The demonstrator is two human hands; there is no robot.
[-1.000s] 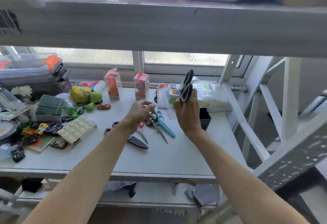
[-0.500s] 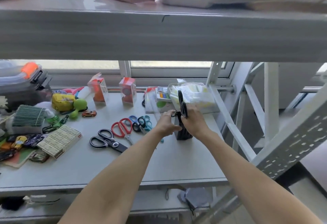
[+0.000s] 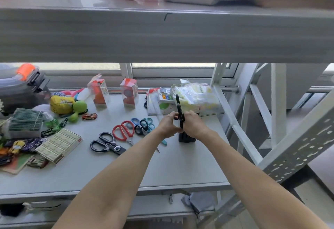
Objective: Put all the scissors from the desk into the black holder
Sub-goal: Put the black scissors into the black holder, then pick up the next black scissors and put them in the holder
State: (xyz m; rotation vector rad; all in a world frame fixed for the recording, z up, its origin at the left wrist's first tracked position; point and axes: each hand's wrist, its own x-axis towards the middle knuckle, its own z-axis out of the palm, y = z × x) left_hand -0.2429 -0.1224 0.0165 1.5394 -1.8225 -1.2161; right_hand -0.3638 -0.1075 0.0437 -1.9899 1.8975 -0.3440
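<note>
The black holder [image 3: 186, 138] stands on the grey desk [image 3: 180, 165], mostly hidden by my hands. My right hand [image 3: 194, 125] grips black-handled scissors [image 3: 179, 107] upright, handles up, blades down at the holder's mouth. My left hand [image 3: 169, 124] is closed around the holder's upper left side. Left of the holder lie black-and-grey scissors [image 3: 106, 144], red scissors [image 3: 123, 132], and a bunch of small blue, teal and black scissors [image 3: 143, 125], partly hidden behind my left forearm.
A thick shelf [image 3: 162, 35] hangs low overhead. Small red boxes [image 3: 98, 91], a plastic packet pile [image 3: 197, 95] and toys [image 3: 66, 104] crowd the back and left of the desk. White boxes [image 3: 59, 144] lie front left. A metal frame [image 3: 235, 125] borders the right edge.
My right hand came down with the black scissors from raised height to the holder. My left hand left the scissors pile and closed on the holder.
</note>
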